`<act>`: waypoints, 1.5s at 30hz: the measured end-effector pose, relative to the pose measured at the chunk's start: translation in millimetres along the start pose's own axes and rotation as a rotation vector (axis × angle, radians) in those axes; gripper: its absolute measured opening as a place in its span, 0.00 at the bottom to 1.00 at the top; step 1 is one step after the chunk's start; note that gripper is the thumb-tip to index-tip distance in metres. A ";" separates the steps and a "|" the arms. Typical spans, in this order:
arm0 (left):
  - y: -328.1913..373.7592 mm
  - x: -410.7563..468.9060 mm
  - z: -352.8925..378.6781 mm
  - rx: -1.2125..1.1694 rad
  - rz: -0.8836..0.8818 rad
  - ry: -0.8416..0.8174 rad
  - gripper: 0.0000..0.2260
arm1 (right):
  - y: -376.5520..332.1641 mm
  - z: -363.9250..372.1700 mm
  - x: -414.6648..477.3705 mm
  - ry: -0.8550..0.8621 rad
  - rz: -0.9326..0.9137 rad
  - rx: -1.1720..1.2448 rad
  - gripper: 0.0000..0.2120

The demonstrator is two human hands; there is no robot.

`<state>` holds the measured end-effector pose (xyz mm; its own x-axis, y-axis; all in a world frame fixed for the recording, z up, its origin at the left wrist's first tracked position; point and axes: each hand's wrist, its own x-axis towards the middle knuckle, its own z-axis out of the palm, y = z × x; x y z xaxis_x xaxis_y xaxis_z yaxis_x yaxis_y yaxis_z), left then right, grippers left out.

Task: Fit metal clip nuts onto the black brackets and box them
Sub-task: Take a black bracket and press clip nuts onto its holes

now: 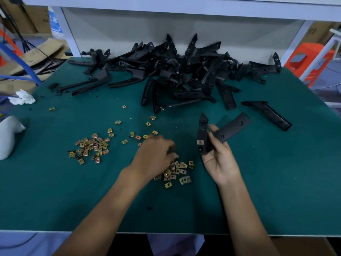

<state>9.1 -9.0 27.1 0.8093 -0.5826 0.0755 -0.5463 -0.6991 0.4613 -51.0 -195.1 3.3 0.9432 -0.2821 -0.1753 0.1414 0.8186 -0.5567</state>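
Brassy metal clip nuts [90, 146] lay heaped at left on the green mat [55, 200]; our blurred left hand [153, 154] covered a nearer scatter [177, 170], pinching or not we could not tell. Our right hand [219, 159] gripped a black angled bracket [230, 130] bearing one fitted clip [200, 142], the black bracket pile [184, 71] behind.

This is a small factory assembly station. A green-matted tabletop [55, 191] sits under a white shelf frame [62, 30], heaped with black brackets [184, 71] and loose clip nuts [90, 146]. Cardboard boxes [27, 15] and an orange plastic stool [306, 50] stand around it.
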 end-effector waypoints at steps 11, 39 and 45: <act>14.8 12.2 3.0 -0.488 -0.129 0.054 0.02 | 1.3 0.2 -5.4 -0.069 0.061 -0.084 0.09; 25.7 10.3 1.0 -1.194 -0.264 0.137 0.05 | 4.7 0.7 -6.0 -0.076 0.082 -0.109 0.09; 27.1 10.4 0.9 -1.209 -0.260 0.103 0.07 | 6.0 1.1 -5.4 -0.080 0.085 -0.156 0.09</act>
<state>2.5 -34.4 39.6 0.9069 -0.4103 -0.0961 0.1382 0.0741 0.9876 -54.9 -188.2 1.9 0.9715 -0.1697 -0.1657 0.0176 0.7483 -0.6631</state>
